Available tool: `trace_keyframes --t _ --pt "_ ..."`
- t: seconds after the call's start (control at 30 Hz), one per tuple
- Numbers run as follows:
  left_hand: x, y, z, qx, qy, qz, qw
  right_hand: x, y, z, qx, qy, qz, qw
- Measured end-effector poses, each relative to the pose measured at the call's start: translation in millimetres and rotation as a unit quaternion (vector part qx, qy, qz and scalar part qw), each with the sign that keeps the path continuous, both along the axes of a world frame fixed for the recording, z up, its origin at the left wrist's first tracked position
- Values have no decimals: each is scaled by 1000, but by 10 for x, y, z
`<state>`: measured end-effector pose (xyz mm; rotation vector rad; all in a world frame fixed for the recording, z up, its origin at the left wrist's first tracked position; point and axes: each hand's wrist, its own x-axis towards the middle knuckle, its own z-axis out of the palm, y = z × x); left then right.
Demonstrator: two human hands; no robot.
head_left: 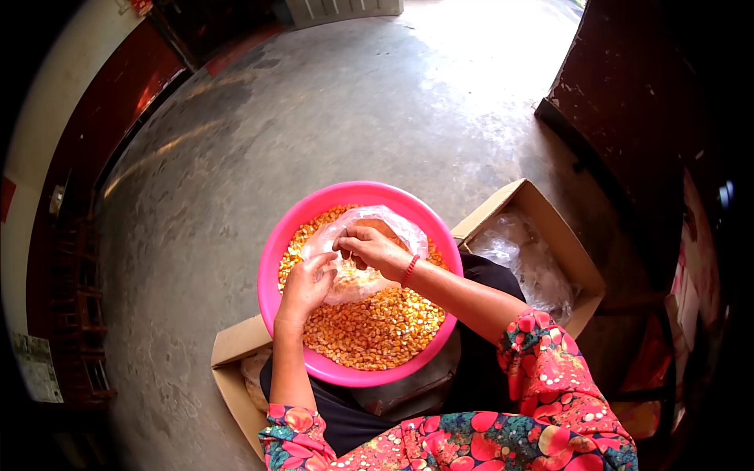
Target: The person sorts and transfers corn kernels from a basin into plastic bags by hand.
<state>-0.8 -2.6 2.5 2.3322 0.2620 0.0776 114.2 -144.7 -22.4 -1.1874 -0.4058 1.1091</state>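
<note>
A pink basin full of yellow-orange corn kernels sits at the person's lap. On the kernels lies a clear plastic bag, its mouth spread and some kernels seen through the film. My left hand is at the bag's left edge, thumb and fingers closing on the film. Above the bag's middle, my right hand has its fingers curled together, a red bracelet at the wrist. What those right fingertips hold, if anything, is too small to make out.
To the right stands an open cardboard box with clear plastic bags inside. Another cardboard box is at the lower left, partly behind my arm. Grey concrete floor stretches ahead. Wooden stools line the left wall.
</note>
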Motion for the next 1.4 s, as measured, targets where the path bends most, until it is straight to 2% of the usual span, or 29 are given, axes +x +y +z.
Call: trace_keyframes --t 0.1,0.2,0.23,0.3,0.33,0.37,0.47,0.5,0.57,0.63,0.67,0.77,0.9,1.1,1.17,1.3,1.37,1.4 --pt "8 11 22 5 41 -2 999 24 69 -123 -5 -55 -35 998" --pt "4 8 36 -2 27 -9 1000 2 69 -132 -46 -239 -64 968" --pt "6 2 56 -2 27 -9 1000 -6 64 -117 -47 -239 -64 968" --pt "6 -11 106 -11 48 6 999 -30 59 -37 15 -490 -141 860" --pt "-3 4 75 -11 48 7 999 -55 49 35 36 -483 -136 864" --pt "-12 34 15 -7 34 13 999 -114 29 112 48 -414 -103 903" --pt "-24 106 -84 -19 16 21 999 -277 -13 195 140 -469 -6 872" --pt "-21 111 -97 -35 12 23 999 -329 -51 222 143 -495 62 855" --pt "-19 88 -12 -40 25 25 999 -505 -84 87 141 -590 152 780" --pt "-11 71 27 -11 47 32 998 -714 -54 -74 207 -650 164 712" --pt "-2 33 69 -9 50 39 998 -803 -84 -100 153 -686 218 677" --pt "17 -4 99 7 54 33 998 -944 -89 -216 132 -719 219 646" --pt "8 7 90 6 55 33 998 -1006 -75 -367 142 -712 227 649" --pt "-11 21 78 21 16 11 1000 -1026 -92 -404 153 -639 283 698" --pt "-9 19 71 22 17 11 1000 -996 -129 -251 62 -611 336 714" --pt "-12 19 58 26 15 8 1000 -962 -119 -144 26 -583 335 740" --pt "-11 19 57 21 20 10 1000 -956 -79 -169 97 -504 233 826" --pt "-7 13 61 16 24 13 999 -947 -14 -171 134 -472 199 849"
